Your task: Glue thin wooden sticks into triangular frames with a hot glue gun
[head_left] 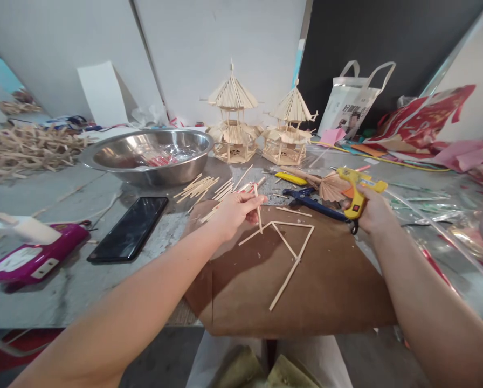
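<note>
Pinched in the fingers of my left hand (241, 213) is a thin wooden stick (259, 215), held nearly upright above the brown board (241, 296). My right hand (373, 210) grips a yellow hot glue gun (357, 199) off the board's far right edge. Between my hands, a frame of joined wooden sticks (293, 222) lies flat, a triangle with two arms sticking out. A loose stick (294, 211) rests just beyond it. Behind my left hand, more sticks (197, 187) are spread in a pile, partly hidden by the hand.
Two stick pagodas (235, 137) (288, 141) stand at the back. A steel basin (152, 172) sits left of them, with a black phone (128, 229) and a purple device (43, 256) nearer. Blue pliers (314, 205) and a yellow cutter (292, 178) lie by the glue gun.
</note>
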The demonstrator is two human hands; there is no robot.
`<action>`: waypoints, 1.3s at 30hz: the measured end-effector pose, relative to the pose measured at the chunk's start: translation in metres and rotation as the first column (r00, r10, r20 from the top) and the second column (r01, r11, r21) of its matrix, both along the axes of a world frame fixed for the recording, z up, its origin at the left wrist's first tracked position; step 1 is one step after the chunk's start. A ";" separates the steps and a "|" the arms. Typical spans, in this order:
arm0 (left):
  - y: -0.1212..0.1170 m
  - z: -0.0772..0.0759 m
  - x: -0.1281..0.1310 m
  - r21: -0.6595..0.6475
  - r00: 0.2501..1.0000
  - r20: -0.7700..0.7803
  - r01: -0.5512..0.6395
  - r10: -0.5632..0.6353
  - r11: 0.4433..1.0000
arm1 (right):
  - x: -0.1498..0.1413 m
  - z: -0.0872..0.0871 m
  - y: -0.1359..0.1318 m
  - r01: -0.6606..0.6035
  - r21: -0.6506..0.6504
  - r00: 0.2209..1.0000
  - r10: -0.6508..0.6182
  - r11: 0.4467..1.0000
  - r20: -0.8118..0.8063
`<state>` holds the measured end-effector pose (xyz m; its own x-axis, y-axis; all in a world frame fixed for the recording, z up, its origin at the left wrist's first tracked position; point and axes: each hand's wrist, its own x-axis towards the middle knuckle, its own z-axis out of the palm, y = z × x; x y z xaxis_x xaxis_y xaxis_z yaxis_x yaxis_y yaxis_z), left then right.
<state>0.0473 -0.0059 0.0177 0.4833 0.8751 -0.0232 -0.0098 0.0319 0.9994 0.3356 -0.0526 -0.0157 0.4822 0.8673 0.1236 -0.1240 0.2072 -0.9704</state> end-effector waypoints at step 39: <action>0.012 -0.006 -0.001 -0.327 0.939 0.259 -0.137 0.228 0.935 | -0.087 0.000 -0.029 -0.195 0.032 0.905 0.167 0.980 0.391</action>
<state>0.0467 0.0060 0.0119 0.3413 0.9221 -0.1824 -0.3304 0.2993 0.8951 0.2490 -0.0818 -0.0152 0.2208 0.9177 0.3302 0.2143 0.2847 -0.9344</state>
